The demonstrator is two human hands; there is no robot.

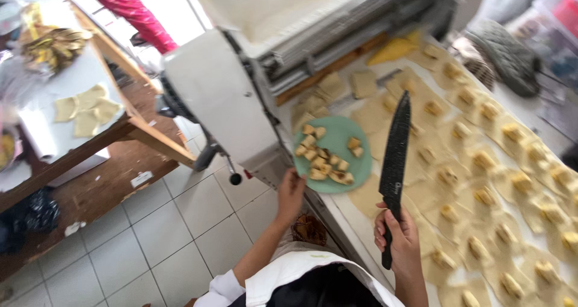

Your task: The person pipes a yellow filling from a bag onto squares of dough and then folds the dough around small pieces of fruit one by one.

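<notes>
1. Green round plastic plate (355,165), loaded with banana chunks (322,159), sits on the counter edge; your left hand (291,194) touches its rim with loose fingers. It looks light and stiff: lift by the rim, kept level.
2. Your right hand (397,234) is clenched around the handle of the black speckled knife (395,153), blade up over soft, tearable pale dough squares (481,198).

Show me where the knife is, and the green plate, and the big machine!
knife (395,144), head view, on the middle of the black blade.
green plate (337,135), head view, on a bare part of the plate.
machine (211,96), head view, on its pale side panel.
</notes>
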